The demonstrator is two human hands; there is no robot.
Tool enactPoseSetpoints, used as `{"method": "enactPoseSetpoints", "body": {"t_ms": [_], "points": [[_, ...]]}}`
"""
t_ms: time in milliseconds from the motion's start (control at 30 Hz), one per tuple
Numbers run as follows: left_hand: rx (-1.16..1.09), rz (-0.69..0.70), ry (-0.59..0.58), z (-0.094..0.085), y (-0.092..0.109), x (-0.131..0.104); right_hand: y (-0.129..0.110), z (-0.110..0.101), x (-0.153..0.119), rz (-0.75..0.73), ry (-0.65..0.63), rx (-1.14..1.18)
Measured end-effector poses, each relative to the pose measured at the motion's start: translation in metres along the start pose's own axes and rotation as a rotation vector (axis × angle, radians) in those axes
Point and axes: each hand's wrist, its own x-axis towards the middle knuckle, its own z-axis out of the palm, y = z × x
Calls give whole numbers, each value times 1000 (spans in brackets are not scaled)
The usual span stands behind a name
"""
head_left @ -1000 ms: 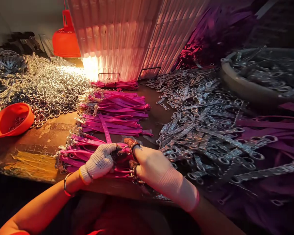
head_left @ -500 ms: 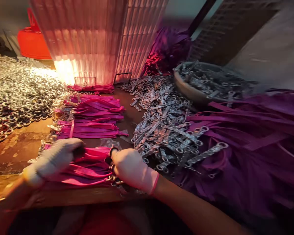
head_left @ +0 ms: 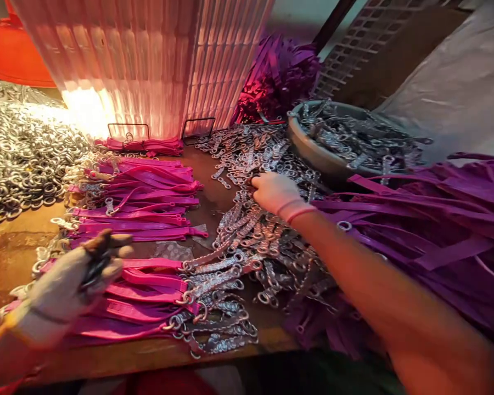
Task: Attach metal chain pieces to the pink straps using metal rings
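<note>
My left hand [head_left: 76,280], in a light glove with dark fingertips, hovers over the left part of the near row of pink straps [head_left: 144,312]. Its fingers are curled, and dark, unclear shapes show between them. My right hand [head_left: 274,192], gloved in white with a pink cuff, reaches into the heap of silver twisted chain pieces [head_left: 247,219]. Its fingers are pinched at the heap, and what they grip is too small to make out. Silver pieces with ring ends [head_left: 218,323] hang from the right ends of the near straps.
Silver rings [head_left: 20,148] are heaped at the left. A second row of pink straps [head_left: 144,192] lies behind. A basin [head_left: 313,140] of silver pieces and purple straps [head_left: 436,219] are at the right. Ribbed clear panels [head_left: 148,66] stand at the back.
My right hand has left the right ends of the near straps and moved up and right to the silver heap. My left hand has come slightly down and left. The view has shifted.
</note>
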Motion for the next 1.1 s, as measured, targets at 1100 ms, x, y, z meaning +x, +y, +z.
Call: {"method": "enactPoseSetpoints", "body": {"t_ms": [1100], "points": [[-41, 240, -205, 55, -37, -18, -170, -18, -135, -295, 24, 1165]]}}
